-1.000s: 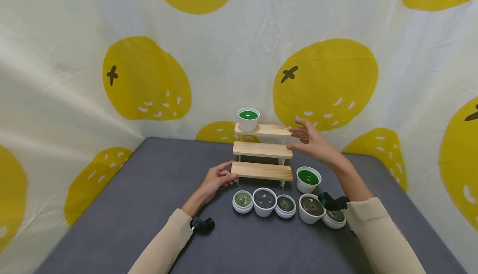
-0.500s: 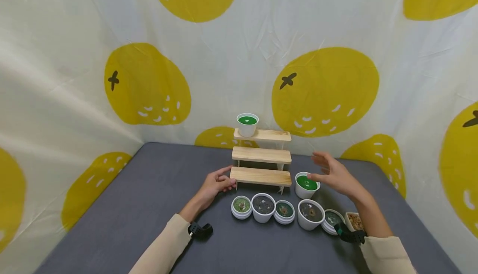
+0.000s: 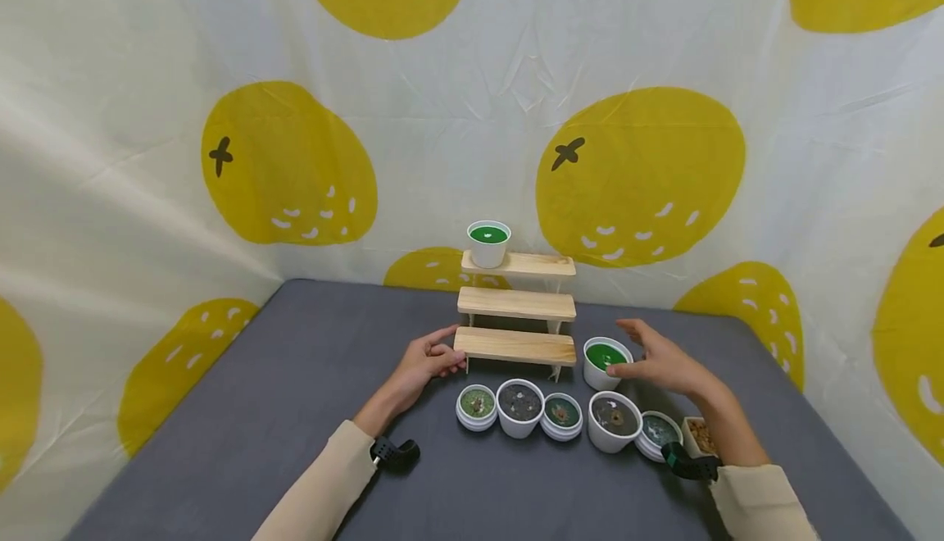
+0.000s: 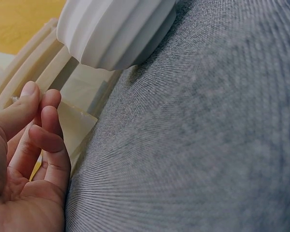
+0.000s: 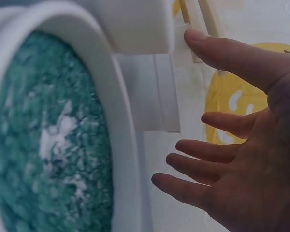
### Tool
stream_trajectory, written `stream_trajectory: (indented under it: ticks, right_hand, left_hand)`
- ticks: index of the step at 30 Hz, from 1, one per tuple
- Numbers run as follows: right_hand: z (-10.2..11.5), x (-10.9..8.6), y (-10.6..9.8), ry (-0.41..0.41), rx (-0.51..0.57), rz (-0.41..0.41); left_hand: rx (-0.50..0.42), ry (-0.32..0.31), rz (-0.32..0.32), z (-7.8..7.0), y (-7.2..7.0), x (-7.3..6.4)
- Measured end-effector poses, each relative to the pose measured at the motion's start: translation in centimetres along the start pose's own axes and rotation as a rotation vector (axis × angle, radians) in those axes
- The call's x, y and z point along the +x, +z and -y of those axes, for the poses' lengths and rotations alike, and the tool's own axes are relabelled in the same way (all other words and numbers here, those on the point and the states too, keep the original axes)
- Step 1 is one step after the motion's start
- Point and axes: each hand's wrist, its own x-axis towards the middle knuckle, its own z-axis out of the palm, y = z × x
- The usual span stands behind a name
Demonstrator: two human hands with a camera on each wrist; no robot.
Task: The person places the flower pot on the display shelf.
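A white cup [image 3: 596, 374] with a green filling [image 3: 599, 353] stands upright on the desk [image 3: 295, 402], just right of the three-tiered wooden stand [image 3: 516, 303]. The second cup [image 3: 488, 257], also green inside, sits at the left of the top tier. Nearer the person are five white pots [image 3: 520, 428] with dark or greenish contents, and a small box [image 3: 688, 438] of brown bits [image 3: 704, 436]. The right hand [image 3: 664, 363] is beside the white cup, thumb and fingers spread apart (whether the thumb touches it, I can't tell); the left hand [image 3: 419, 365] pinches the lowest tier's left end.
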Motion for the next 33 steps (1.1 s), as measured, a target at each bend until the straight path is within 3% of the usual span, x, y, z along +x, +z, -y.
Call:
stream_trajectory:
  ticks: [3,15,27,33]
  right_hand:
    - [-0.5,0.0,0.8,0.009,0.026,0.022]
    - [-1.7,0.9,0.7,0.026,0.035,0.077]
    - [-1.9,0.8,1.4,-0.027,0.11,0.119]
    - [-1.8,1.0,1.9,0.015,0.082,0.087]
  left_hand:
    - [0.002,-0.009,0.003,0.4,-0.1,-0.5]
    - [0.003,-0.011,-0.01,0.2,-0.1,0.0]
    - [0.011,-0.025,-0.022,0.2,-0.1,-0.2]
    - [0.014,-0.025,-0.016,0.3,-0.1,-0.1]
